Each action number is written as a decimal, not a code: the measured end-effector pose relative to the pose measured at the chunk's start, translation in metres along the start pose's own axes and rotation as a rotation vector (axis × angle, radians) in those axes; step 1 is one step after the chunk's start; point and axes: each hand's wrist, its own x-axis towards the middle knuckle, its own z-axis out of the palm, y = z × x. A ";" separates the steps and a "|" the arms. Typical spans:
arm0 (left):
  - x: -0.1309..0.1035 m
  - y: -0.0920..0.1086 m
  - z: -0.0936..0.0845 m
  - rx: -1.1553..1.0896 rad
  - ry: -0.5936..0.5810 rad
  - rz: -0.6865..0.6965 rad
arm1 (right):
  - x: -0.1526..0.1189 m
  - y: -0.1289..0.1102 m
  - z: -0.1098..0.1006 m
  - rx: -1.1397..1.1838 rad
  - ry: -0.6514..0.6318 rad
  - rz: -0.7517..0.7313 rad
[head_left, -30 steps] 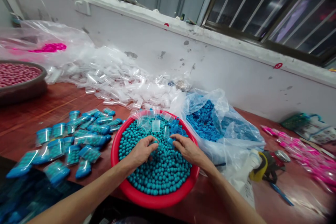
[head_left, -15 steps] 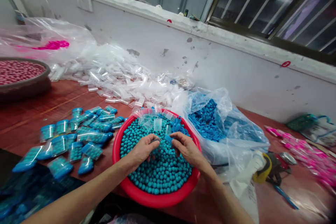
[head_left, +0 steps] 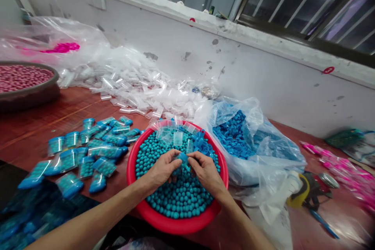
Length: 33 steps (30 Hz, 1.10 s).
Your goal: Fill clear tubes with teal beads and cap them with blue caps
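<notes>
A red basin (head_left: 178, 226) full of teal beads (head_left: 181, 203) stands on the table. Above the beads, my left hand (head_left: 165, 168) is closed on a small clear case, largely hidden by the fingers. My right hand (head_left: 205, 168) pinches a blue cap (head_left: 183, 158) against the top of that case, and the fingertips of both hands nearly meet. Clear empty cases (head_left: 177, 138) and blue caps (head_left: 202, 142) lie on the beads at the basin's far side.
Bead-filled cases (head_left: 68, 160) lie left of the basin. Behind it is a heap of clear cases (head_left: 137, 82). An open bag of blue caps (head_left: 234, 133) stands right, near a yellow-and-black tape dispenser (head_left: 300, 191). Pink pieces (head_left: 342, 168) lie far right; a brown bowl (head_left: 32, 97) is far left.
My right hand has brought the blue cap leftward onto the case in my left hand. The hands are closer together, and the view has shifted slightly.
</notes>
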 end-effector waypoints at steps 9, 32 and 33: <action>0.002 0.001 0.002 -0.144 -0.032 -0.010 | 0.003 0.001 0.014 0.054 0.142 0.064; -0.002 0.011 0.016 -0.123 0.094 -0.097 | -0.004 0.007 0.007 -0.001 0.003 -0.059; -0.002 0.010 0.018 -0.104 0.125 -0.103 | -0.005 0.008 0.005 -0.075 -0.009 -0.126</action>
